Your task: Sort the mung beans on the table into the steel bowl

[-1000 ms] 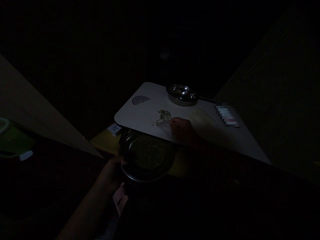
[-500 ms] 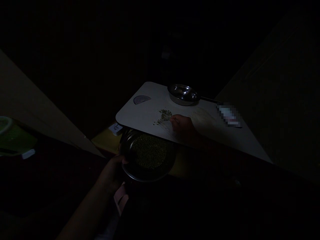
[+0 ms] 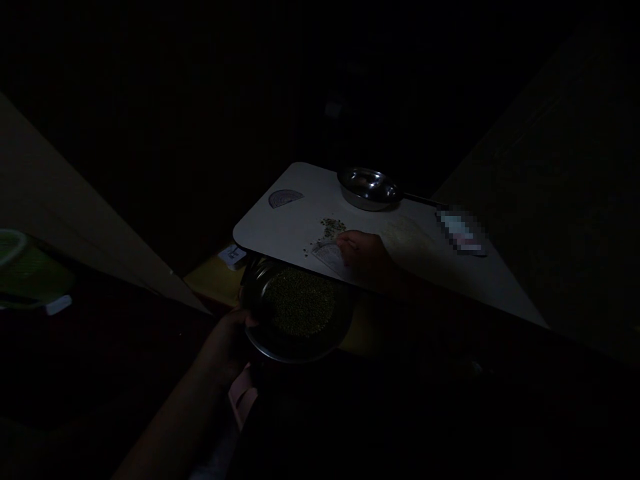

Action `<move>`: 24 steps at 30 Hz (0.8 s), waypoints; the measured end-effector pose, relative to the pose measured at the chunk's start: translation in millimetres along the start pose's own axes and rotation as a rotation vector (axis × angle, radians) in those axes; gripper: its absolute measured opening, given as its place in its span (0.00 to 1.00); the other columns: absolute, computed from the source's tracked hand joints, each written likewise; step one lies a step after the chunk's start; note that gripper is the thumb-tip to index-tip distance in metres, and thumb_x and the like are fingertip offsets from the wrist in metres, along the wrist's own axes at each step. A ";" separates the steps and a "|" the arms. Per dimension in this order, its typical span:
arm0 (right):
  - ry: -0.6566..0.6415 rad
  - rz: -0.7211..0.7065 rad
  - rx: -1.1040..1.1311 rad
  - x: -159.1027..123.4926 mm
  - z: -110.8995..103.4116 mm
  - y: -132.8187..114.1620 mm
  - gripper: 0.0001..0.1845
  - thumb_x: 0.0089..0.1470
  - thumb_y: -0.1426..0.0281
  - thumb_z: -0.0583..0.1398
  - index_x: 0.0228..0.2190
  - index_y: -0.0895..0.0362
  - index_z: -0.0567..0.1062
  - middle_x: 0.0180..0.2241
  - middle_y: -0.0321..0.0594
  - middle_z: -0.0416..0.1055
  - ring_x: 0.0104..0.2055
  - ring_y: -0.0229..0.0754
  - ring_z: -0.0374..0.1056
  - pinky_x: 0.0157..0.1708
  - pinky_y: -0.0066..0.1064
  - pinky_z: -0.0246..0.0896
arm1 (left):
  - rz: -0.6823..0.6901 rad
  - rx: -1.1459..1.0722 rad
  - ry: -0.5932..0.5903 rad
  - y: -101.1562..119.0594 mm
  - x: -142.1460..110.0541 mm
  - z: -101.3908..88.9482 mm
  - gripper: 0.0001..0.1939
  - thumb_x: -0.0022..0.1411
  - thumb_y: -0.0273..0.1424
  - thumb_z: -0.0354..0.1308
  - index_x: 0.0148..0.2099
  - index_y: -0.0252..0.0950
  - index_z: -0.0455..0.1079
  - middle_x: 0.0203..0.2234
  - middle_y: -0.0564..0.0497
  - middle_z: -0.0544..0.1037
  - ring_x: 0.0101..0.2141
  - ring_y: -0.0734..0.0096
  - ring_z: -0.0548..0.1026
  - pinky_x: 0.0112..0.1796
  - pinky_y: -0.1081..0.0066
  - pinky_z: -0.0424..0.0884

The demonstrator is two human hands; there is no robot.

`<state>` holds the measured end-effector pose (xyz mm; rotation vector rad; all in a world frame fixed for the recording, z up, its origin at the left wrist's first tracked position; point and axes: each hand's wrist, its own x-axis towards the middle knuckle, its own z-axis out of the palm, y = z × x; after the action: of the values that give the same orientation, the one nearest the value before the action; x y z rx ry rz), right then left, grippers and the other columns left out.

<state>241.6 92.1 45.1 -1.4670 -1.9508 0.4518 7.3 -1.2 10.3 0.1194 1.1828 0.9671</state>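
Observation:
My left hand (image 3: 230,340) grips the near left rim of a round metal bowl (image 3: 295,357), held just under the front edge of a white board-like tabletop (image 3: 260,233). Small round greenish beans (image 3: 300,303), which look like mung beans, cover its bottom. Over the tabletop, my right hand (image 3: 365,252) is closed on a clear half-round protractor (image 3: 325,253). A small scatter of beans (image 3: 333,228) lies just beyond the protractor's edge. Deep shadow hides much of my right forearm and the bowl's right side.
At the tabletop's back edge stands a shiny steel bowl (image 3: 370,193). Another protractor (image 3: 285,198) lies at the left. A pale patch of fine grains (image 3: 407,233) spreads at right, near a blurred-out flat object (image 3: 460,230). A green basket-like thing (image 3: 30,270) shows far left.
The held protractor shifts slightly right, then back left and nearer beside the scattered beans. My left hand keeps the bowl in place. The whole view drifts a little.

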 end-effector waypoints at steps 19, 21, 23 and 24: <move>-0.020 -0.040 -0.003 3.1 9.6 -13.6 0.12 0.55 0.71 0.54 0.26 0.57 0.76 0.20 0.36 0.67 0.26 0.38 0.64 0.30 0.30 0.58 | 0.042 0.030 -0.015 -1.3 4.2 -4.8 0.10 0.34 0.17 0.55 0.23 0.35 0.68 0.14 0.53 0.68 0.17 0.75 0.65 0.20 0.75 0.61; -0.028 -0.043 -0.017 -0.3 7.3 -12.1 0.12 0.55 0.71 0.54 0.25 0.57 0.75 0.20 0.36 0.67 0.25 0.38 0.64 0.30 0.30 0.57 | 0.033 0.036 -0.033 -2.1 5.4 -6.5 0.09 0.35 0.18 0.55 0.24 0.35 0.67 0.14 0.53 0.68 0.17 0.74 0.65 0.20 0.74 0.62; -0.037 -0.040 -0.037 -2.3 5.6 -10.0 0.12 0.55 0.71 0.54 0.25 0.57 0.75 0.20 0.36 0.67 0.25 0.38 0.63 0.30 0.30 0.57 | 0.013 0.049 -0.036 -1.8 4.9 -6.0 0.09 0.36 0.18 0.55 0.23 0.35 0.67 0.14 0.53 0.68 0.17 0.73 0.65 0.19 0.73 0.63; -0.038 -0.035 -0.048 -2.4 5.4 -9.1 0.12 0.55 0.71 0.54 0.24 0.57 0.75 0.20 0.36 0.67 0.25 0.38 0.63 0.29 0.30 0.56 | 0.001 0.054 -0.023 -1.4 4.0 -4.9 0.09 0.36 0.18 0.55 0.23 0.36 0.66 0.14 0.53 0.67 0.17 0.73 0.65 0.19 0.73 0.63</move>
<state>231.8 87.6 46.0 -1.4616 -2.0273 0.4226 4.2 -1.2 4.6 0.1740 1.1879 0.9330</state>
